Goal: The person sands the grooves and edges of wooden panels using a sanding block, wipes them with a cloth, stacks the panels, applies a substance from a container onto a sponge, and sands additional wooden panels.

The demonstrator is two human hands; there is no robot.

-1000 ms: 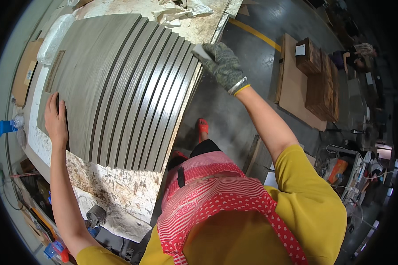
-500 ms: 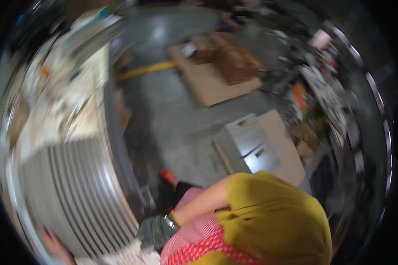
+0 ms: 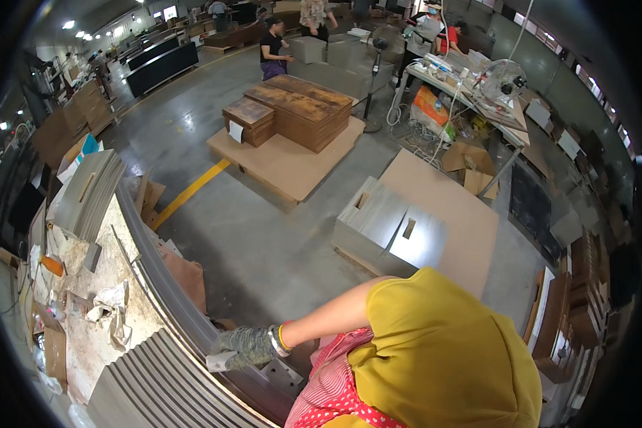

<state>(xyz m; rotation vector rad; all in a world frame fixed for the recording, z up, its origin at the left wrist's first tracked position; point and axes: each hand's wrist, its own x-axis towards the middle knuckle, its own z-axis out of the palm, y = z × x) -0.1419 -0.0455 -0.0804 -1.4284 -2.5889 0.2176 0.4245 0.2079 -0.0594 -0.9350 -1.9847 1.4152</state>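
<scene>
My right hand (image 3: 248, 347), in a grey knitted glove, is by the near edge of the long workbench (image 3: 150, 314). Its fingers look closed. At the fingertips shows a small pale grey piece (image 3: 222, 361); whether it is a held scrap or part of the glove I cannot make out. Just left of the hand, a row of grey boards (image 3: 167, 381) lies side by side on the bench at the bottom of the picture. My left hand is out of sight.
A crumpled cloth (image 3: 110, 310), an orange bottle (image 3: 51, 265) and a second grey board stack (image 3: 89, 192) are on the bench. Pallets hold brown boards (image 3: 307, 107) and grey boards with cut-outs (image 3: 392, 228). A standing fan (image 3: 376, 71) and co-workers (image 3: 272, 50) are farther off.
My view has swung up and leftward, and the picture is sharper. My left hand, earlier against the far side of the grey boards, has left the view. My right hand stays near the bench edge.
</scene>
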